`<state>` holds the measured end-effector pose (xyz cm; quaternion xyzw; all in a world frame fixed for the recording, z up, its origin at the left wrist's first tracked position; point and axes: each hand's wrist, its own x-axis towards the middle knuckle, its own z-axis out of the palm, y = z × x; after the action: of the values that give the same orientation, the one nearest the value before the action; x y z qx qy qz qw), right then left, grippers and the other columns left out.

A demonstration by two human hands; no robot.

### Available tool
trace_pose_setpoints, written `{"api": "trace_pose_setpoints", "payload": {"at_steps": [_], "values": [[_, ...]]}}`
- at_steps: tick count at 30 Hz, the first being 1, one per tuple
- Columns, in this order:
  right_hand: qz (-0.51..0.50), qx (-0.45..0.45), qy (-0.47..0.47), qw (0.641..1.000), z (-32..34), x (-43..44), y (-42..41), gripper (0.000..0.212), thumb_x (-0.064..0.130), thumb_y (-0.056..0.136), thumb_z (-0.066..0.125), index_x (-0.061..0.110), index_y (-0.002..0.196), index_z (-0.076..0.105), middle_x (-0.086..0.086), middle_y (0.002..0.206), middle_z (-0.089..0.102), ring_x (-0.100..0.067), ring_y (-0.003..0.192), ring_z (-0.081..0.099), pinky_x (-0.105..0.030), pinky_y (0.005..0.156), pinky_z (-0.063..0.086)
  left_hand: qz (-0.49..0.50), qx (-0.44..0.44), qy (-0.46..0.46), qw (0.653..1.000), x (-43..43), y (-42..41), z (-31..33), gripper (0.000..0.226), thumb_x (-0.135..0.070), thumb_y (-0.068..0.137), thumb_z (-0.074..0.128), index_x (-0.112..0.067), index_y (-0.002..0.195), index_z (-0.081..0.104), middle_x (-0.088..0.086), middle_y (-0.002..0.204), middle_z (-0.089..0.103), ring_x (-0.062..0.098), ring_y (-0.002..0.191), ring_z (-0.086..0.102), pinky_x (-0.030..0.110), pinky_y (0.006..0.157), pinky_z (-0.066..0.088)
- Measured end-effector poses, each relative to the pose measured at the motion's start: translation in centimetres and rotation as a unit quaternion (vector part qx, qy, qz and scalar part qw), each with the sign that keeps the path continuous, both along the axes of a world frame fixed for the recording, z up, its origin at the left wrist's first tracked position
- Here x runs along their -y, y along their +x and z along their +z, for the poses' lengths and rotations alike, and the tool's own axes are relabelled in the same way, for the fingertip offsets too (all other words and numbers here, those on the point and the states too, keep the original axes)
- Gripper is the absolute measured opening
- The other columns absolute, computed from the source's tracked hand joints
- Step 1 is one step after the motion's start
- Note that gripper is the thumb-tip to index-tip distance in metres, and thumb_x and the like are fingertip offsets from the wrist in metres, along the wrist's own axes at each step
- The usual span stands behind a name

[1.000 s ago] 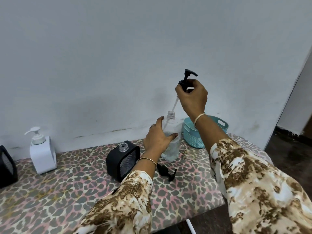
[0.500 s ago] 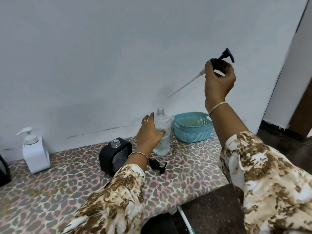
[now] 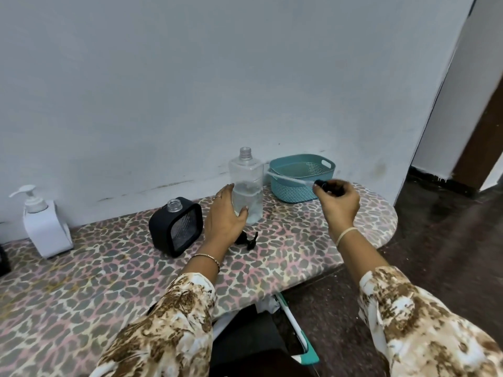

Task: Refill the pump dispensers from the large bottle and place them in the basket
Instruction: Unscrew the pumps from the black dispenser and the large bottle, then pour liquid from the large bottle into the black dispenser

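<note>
A tall clear bottle, uncapped and partly full of clear liquid, stands near the wall. My left hand rests against its left side, fingers relaxed. My right hand grips a black pump head low over the table; its pale tube points left across the teal basket. A black square dispenser stands open-necked left of my left hand. Another black pump head lies on the table. A white pump dispenser stands at far left.
The table has a leopard-print cover and a rounded right end. A dark object shows at the left edge. Dark floor and a doorway lie to the right. A teal-and-white stick and dark shapes sit under the front edge.
My right hand has pulled the pump out of the tall bottle, swung it up to the right, then brought it down in front of the basket. My left hand stayed on the bottle.
</note>
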<state>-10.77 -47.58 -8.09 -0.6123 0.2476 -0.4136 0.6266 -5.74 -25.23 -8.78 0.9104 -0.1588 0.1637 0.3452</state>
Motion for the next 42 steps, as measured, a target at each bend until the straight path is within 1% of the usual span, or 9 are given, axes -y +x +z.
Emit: {"api": "trace_pose_setpoints", "payload": {"at_steps": [6, 12, 17, 20, 23, 31, 34, 38, 42], "values": [[0.041, -0.140, -0.076, 0.986, -5.0, -0.5, -0.6, 0.030, 0.018, 0.067, 0.085, 0.026, 0.078, 0.058, 0.000, 0.086, 0.068, -0.021, 0.084, 0.065, -0.040, 0.084, 0.055, 0.025, -0.040, 0.013, 0.999, -0.9, -1.0, -1.8, 0.063, -0.026, 0.087, 0.067, -0.012, 0.141, 0.038, 0.008, 0.140, 0.050, 0.025, 0.127, 0.049, 0.039, 0.103, 0.043], [0.055, -0.217, -0.174, 0.959, -6.8, -0.8, -0.8, 0.028, 0.021, 0.069, 0.080, 0.020, 0.088, 0.060, 0.002, 0.089, 0.068, -0.020, 0.083, 0.065, -0.033, 0.077, 0.054, 0.037, -0.060, 0.002, 0.998, -1.7, -1.5, -3.2, 0.065, -0.027, 0.086, 0.067, -0.015, 0.142, 0.038, 0.006, 0.136, 0.054, 0.028, 0.107, 0.062, 0.043, 0.093, 0.052], [0.051, -0.266, -0.233, 0.934, -6.7, -1.2, -0.4, 0.036, 0.029, 0.067, 0.080, 0.025, 0.096, 0.058, 0.001, 0.098, 0.068, -0.022, 0.090, 0.063, -0.039, 0.082, 0.054, 0.031, -0.042, 0.003, 0.999, -2.1, -1.8, -3.4, 0.059, -0.023, 0.088, 0.066, -0.010, 0.140, 0.041, 0.007, 0.136, 0.053, 0.023, 0.122, 0.052, 0.034, 0.101, 0.043], [0.018, -0.259, -0.282, 0.924, -6.4, -2.0, 0.2, 0.052, 0.041, 0.070, 0.079, 0.025, 0.113, 0.055, 0.001, 0.120, 0.060, -0.022, 0.116, 0.053, -0.044, 0.104, 0.039, 0.020, -0.015, -0.001, 1.000, -2.5, -1.8, -2.8, 0.058, -0.022, 0.088, 0.065, -0.010, 0.140, 0.041, 0.007, 0.137, 0.052, 0.022, 0.126, 0.049, 0.033, 0.105, 0.039], [0.014, -0.219, -0.301, 0.928, -5.0, -3.7, 0.9, 0.066, 0.045, 0.072, 0.077, 0.025, 0.126, 0.045, 0.001, 0.134, 0.048, -0.021, 0.130, 0.041, -0.045, 0.113, 0.027, 0.014, 0.017, -0.010, 1.000, -2.9, -1.6, -1.5, 0.053, -0.022, 0.089, 0.062, -0.011, 0.138, 0.044, 0.007, 0.133, 0.055, 0.022, 0.124, 0.050, 0.033, 0.105, 0.040], [0.121, -0.154, -0.295, 0.935, -2.0, -8.7, 4.6, 0.098, 0.048, 0.065, 0.083, 0.016, 0.142, 0.032, -0.007, 0.143, 0.038, -0.025, 0.134, 0.035, -0.043, 0.113, 0.031, 0.023, 0.116, -0.073, 0.990, -5.8, -1.3, 3.1, 0.040, -0.031, 0.094, 0.057, -0.020, 0.131, 0.050, -0.004, 0.120, 0.063, 0.022, 0.108, 0.057, 0.038, 0.093, 0.048], [0.158, -0.140, -0.266, 0.941, -1.6, -10.0, 6.0, 0.102, 0.046, 0.060, 0.086, 0.015, 0.141, 0.033, -0.008, 0.142, 0.039, -0.026, 0.132, 0.038, -0.046, 0.110, 0.036, 0.071, 0.137, -0.079, 0.985, -7.8, -0.8, 3.7, 0.038, -0.036, 0.093, 0.057, -0.021, 0.127, 0.053, -0.006, 0.120, 0.062, 0.020, 0.114, 0.052, 0.036, 0.090, 0.047], [0.183, -0.109, -0.204, 0.956, -1.2, -10.9, 7.7, 0.095, 0.037, 0.058, 0.090, 0.012, 0.135, 0.040, -0.008, 0.134, 0.049, -0.027, 0.123, 0.049, -0.045, 0.105, 0.043, 0.119, 0.095, -0.097, 0.984, -10.6, -0.2, 3.2, 0.055, -0.047, 0.085, 0.065, -0.022, 0.132, 0.051, -0.002, 0.131, 0.054, 0.019, 0.128, 0.041, 0.034, 0.099, 0.040], [0.197, -0.104, -0.159, 0.962, -1.5, -10.6, 8.6, 0.091, 0.032, 0.061, 0.089, 0.013, 0.135, 0.039, -0.008, 0.136, 0.050, -0.026, 0.125, 0.049, -0.043, 0.107, 0.040, 0.089, -0.012, -0.097, 0.991, -13.0, 0.3, 1.1, 0.086, -0.061, 0.068, 0.074, -0.026, 0.139, 0.039, -0.002, 0.141, 0.045, 0.020, 0.132, 0.040, 0.041, 0.107, 0.040]]}}
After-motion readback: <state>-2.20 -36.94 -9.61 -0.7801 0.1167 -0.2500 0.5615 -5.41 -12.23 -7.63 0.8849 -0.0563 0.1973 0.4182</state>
